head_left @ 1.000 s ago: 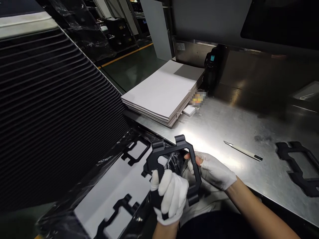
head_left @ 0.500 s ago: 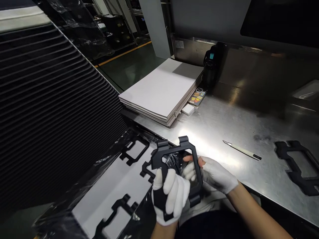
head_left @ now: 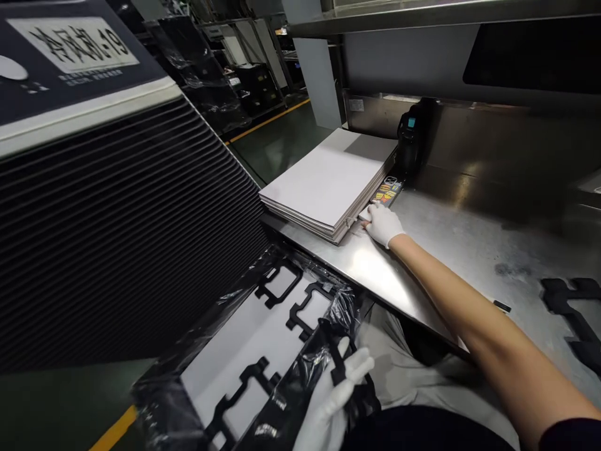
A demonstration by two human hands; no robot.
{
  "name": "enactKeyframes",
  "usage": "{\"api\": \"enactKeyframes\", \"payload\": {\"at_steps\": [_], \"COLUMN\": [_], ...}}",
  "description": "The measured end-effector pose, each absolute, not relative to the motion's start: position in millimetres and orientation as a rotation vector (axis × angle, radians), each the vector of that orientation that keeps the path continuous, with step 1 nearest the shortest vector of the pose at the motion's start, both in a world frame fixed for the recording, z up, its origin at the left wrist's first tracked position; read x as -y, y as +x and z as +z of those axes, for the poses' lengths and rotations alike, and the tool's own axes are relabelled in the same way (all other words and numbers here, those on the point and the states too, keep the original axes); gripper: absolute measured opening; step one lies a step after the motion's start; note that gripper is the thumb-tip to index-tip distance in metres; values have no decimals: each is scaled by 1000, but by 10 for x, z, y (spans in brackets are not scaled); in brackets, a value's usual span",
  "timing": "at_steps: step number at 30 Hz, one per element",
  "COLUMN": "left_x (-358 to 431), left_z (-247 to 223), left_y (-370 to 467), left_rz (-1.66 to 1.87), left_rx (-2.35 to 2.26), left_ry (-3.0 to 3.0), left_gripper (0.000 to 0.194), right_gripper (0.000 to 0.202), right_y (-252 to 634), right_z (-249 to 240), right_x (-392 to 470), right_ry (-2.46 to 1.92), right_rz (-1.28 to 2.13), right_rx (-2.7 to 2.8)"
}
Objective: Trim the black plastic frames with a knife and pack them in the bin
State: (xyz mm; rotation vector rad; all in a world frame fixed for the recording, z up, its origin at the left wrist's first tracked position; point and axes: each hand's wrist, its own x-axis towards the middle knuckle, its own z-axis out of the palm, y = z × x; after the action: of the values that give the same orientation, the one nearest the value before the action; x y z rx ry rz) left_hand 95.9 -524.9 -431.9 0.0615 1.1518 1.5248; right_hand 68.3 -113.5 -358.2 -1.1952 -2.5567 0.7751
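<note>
In the head view, my left hand (head_left: 335, 391), in a white glove, is closed on a black plastic frame (head_left: 335, 354) low in front of my body. The frame is tilted and partly hidden by the fingers. On the steel table, my right hand (head_left: 384, 225), gloved with bare fingertips, pinches a small white block (head_left: 365, 215) beside the stack of white sheets (head_left: 328, 181). Just behind those fingers lies a phone in a sticker-covered case (head_left: 389, 191). My right forearm covers most of a craft knife, leaving its dark handle end (head_left: 502, 305) visible.
Left of my knees, a plastic-lined box (head_left: 197, 357) contains a white sheet with several black frames. Another black frame (head_left: 568, 307) lies on the table's right side. A dark bottle-like object (head_left: 409, 141) stands behind the phone. A ribbed machine (head_left: 117, 250) fills the left.
My right hand has left the black frame and reached forward to the small white block. My left hand has lowered the frame towards my lap. The view has shifted up and left.
</note>
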Motion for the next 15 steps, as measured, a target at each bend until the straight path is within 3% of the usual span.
{"api": "enactKeyframes", "payload": {"at_steps": [6,11,13,15], "left_x": [5073,4903,4877,4873], "left_z": [-4267,-4251,-4208,-4168], "left_y": [1205,1310,1338,1353], "left_rz": [1294,1082,1021,1077], "left_rx": [-1354,-1566,-1603,-1571], "left_ry": [85,301,460,479], "left_gripper": [88,59,51,55], "right_gripper": [34,38,43,48], "right_y": [1310,2549,2838,2984], "right_z": [-3563,-3772,-3960,-4139], "right_x": [1640,2863,3196,3373], "right_ry": [-1191,-587,-604,-670], "right_rz": [717,1353,1367,1265], "right_rx": [2638,2503,2466,2440]}}
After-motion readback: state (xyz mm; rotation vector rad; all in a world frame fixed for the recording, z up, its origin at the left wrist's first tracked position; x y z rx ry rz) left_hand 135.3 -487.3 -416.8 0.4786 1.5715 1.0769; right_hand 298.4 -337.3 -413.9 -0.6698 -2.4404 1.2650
